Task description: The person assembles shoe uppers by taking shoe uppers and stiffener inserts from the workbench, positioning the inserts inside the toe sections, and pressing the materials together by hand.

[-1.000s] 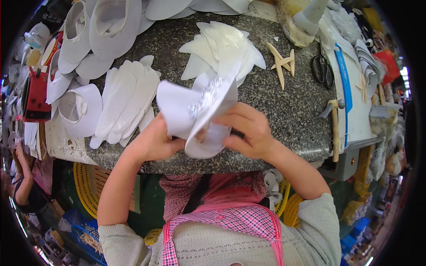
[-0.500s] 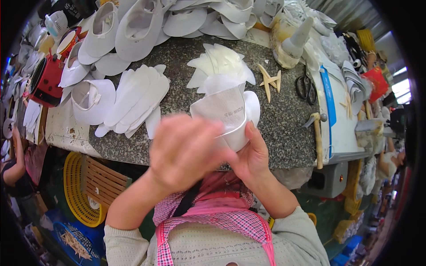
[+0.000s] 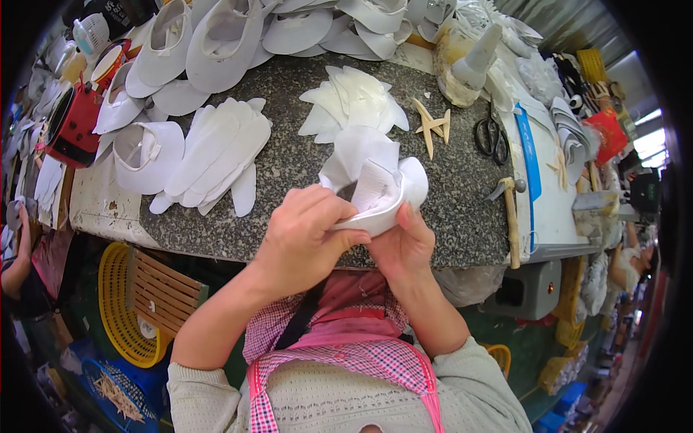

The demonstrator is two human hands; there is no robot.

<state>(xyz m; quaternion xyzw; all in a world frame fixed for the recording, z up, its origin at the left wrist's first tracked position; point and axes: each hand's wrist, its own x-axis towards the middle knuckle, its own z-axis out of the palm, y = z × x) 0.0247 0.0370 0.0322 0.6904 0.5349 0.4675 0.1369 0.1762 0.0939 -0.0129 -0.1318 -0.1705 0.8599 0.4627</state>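
Between my two hands, near the front edge of the worktop, is a white shoe upper (image 3: 414, 182) with its edge curled round into an open cup shape. My left hand (image 3: 307, 234) pinches the near left edge between thumb and fingers. My right hand (image 3: 406, 242) grips it from the right, thumb on the outside and the other fingers hidden underneath. A printed lining shows inside the upper. Just beyond lies a fanned pile of thin off-white pieces (image 3: 355, 101). To the left, long white rounded pieces (image 3: 224, 151) lie overlapped.
Finished-looking white uppers (image 3: 224, 43) crowd the far left of the stone worktop (image 3: 289, 90). On the right are pale pointed sticks (image 3: 433, 126), black scissors (image 3: 492, 137), a hammer (image 3: 513, 224) and a white nozzle bottle (image 3: 476, 61). A yellow basket (image 3: 115, 310) stands below left.
My left hand, blurred over the upper before, has settled on its near left edge. The upper has gone from a flatter fold to a rounded, open curl.
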